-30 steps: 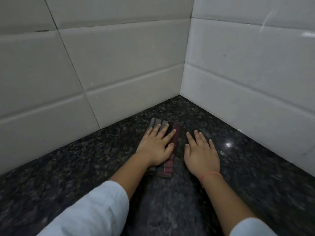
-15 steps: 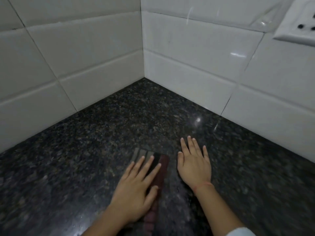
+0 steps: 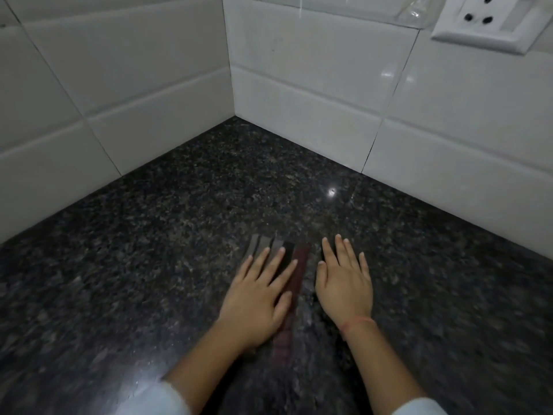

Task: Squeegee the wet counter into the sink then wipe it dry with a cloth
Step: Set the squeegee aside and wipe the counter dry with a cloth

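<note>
Left hand (image 3: 254,298): lying flat, fingers straight, pressing the folded striped cloth (image 3: 299,265) onto the table (image 3: 179,220).
Right hand (image 3: 344,283): resting flat and spread on bare table just beside the cloth, holding nothing.
Cloth: sitting under the left hand, well apart from the tiled corner (image 3: 230,94).
Risk: cloth could be sliding out from under the palm, since no finger is curling round it.
Count: two hands, one cloth, one wall socket (image 3: 490,22).

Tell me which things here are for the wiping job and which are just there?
For the job: cloth, under the flat left hand; counter; right hand, flat on the counter beside it.
Just there: wall socket; white wall tiles.
</note>
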